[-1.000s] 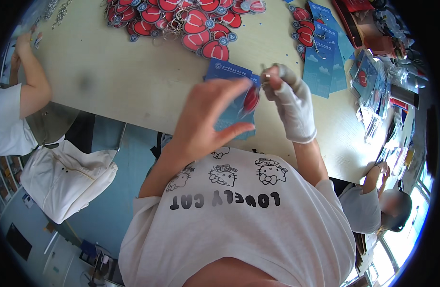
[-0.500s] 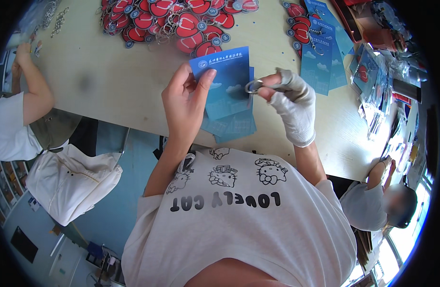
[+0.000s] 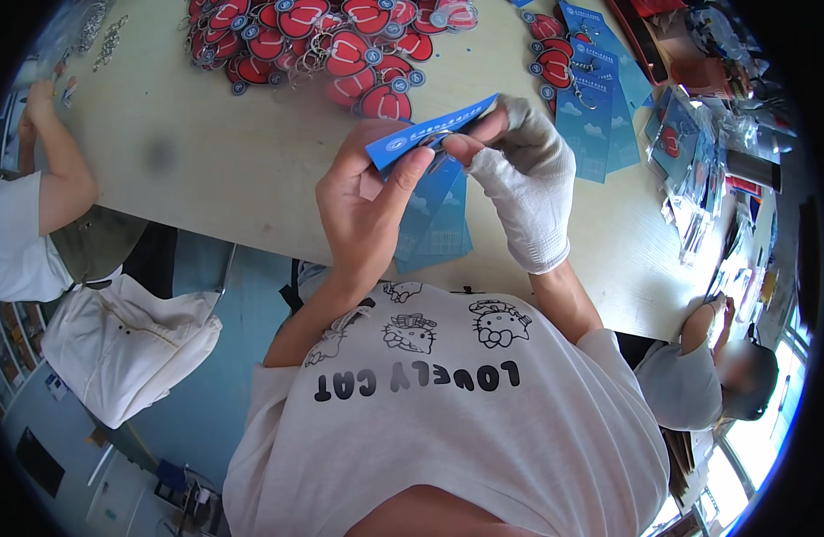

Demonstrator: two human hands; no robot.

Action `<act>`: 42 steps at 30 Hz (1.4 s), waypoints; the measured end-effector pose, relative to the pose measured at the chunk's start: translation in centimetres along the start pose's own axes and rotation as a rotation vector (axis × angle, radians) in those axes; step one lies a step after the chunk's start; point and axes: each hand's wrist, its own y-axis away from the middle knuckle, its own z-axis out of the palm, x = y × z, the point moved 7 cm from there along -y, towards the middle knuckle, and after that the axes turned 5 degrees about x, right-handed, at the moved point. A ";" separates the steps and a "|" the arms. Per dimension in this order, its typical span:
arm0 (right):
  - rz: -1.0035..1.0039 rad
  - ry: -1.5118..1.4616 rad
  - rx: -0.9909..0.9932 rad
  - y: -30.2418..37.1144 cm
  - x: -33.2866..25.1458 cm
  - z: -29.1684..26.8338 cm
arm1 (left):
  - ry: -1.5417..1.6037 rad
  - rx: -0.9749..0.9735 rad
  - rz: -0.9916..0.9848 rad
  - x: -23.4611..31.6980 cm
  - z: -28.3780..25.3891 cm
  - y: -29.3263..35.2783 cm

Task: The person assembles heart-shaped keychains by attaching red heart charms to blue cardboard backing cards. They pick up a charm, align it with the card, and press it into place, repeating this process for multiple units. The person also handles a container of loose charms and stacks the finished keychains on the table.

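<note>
Between both hands a blue printed card (image 3: 394,154) is held up, tilted so its upper edge faces me. My left hand (image 3: 362,201) grips its left side, thumb in front and fingers behind. My right hand (image 3: 528,183), in a white glove that leaves the fingertips bare, pinches a metal key ring (image 3: 439,139) against the front of the card. Whether the ring passes through the card is hidden by the fingers. More blue cards (image 3: 439,224) lie on the table just below the hands.
A heap of red keychains (image 3: 313,45) covers the table's far side. Blue cards with red keychains (image 3: 586,116) lie at the right, beside bagged pieces (image 3: 689,170). Metal chains (image 3: 110,40) lie far left. One person sits at the left (image 3: 36,197), another at the right (image 3: 698,376).
My right hand has moved left with the key ring, bringing it to the card. The card has tipped from nearly facing me to a steep slant.
</note>
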 end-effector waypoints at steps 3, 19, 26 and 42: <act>-0.069 0.015 0.059 -0.2 0.3 -0.4 | 0.058 0.011 0.017 0.3 0.2 -0.1; 0.229 0.083 -0.162 -0.1 1.9 -0.7 | -0.032 -0.042 -0.185 -2.3 -0.8 0.2; -0.491 1.224 0.399 -4.5 -3.4 -13.3 | -0.922 0.060 0.258 0.1 -5.6 -2.0; -0.191 0.909 -0.098 -8.3 3.8 -2.2 | -1.096 -0.190 0.239 -2.0 -2.9 0.4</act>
